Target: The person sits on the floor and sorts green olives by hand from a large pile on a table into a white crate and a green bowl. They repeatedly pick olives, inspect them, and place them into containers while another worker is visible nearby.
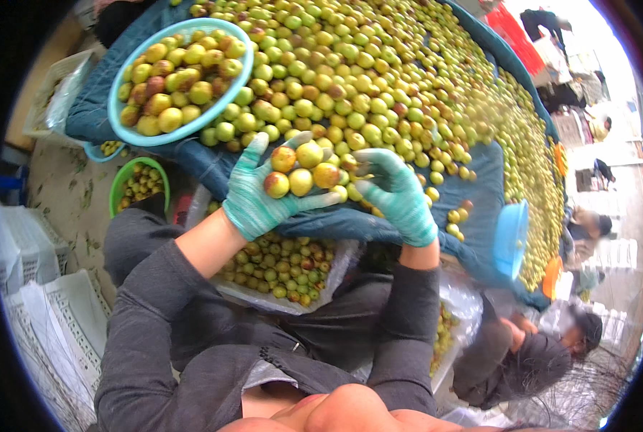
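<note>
Several yellow-red jujube fruits (300,182) rest on the open palm of my left hand (262,197), which wears a striped green-and-white knit glove. Just right of them is my right hand (400,197), in a matching glove, its fingers curved apart near loose fruits; whether it touches one is hard to tell. Beyond both hands a large heap of green and reddish jujubes (348,81) covers a blue cloth (475,178). A light-blue plastic basket (114,116) full of yellower fruits stands on the cloth at the upper left.
A lined crate of jujubes (329,291) lies below my forearms. A green basket (113,189) and stacked white crates (73,308) stand on the left. A blue basin (510,240) tilts at the cloth's right side. A co-worker (521,356) sits at the lower right; other people are farther off.
</note>
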Tool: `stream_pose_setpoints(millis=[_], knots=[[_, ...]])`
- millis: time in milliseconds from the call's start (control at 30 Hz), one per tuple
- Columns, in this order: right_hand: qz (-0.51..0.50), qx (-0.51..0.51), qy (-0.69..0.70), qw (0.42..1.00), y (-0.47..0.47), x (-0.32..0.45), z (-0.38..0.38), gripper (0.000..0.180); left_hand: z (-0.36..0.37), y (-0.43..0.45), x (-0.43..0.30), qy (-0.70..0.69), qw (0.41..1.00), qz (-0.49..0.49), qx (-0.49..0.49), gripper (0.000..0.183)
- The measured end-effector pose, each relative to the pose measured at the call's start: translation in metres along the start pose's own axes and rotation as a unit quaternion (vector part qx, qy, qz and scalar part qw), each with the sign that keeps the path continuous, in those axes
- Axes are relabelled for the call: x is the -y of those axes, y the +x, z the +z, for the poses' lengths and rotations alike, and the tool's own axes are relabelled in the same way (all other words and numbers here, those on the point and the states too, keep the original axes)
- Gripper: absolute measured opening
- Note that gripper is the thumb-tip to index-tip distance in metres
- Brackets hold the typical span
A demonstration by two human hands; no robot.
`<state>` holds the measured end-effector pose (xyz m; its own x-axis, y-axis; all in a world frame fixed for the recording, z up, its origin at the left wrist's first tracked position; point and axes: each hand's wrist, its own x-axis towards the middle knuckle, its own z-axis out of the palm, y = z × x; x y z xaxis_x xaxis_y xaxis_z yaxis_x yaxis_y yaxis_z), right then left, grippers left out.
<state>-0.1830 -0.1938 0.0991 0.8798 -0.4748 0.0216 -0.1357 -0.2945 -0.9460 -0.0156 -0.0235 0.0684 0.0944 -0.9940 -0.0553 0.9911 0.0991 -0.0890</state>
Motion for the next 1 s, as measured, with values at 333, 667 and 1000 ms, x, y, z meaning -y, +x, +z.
stream_pose_setpoints(millis=[333,667,1000], knots=[[0.071,-0.065,0.028,0.995,0.004,-0.034,-0.013,0.027,0.065,-0.026,-0.081,0.134,0.952,0.272,0.041,0.06],[0.077,-0.057,0.009,0.995,0.003,-0.044,-0.016,0.027,0.084,-0.045,-0.181,0.16,0.887,0.428,-0.067,0.034],[0.068,-0.049,-0.028,0.996,0.001,-0.06,-0.017,0.026,0.072,-0.038,-0.222,0.28,0.836,0.468,-0.049,0.029]])
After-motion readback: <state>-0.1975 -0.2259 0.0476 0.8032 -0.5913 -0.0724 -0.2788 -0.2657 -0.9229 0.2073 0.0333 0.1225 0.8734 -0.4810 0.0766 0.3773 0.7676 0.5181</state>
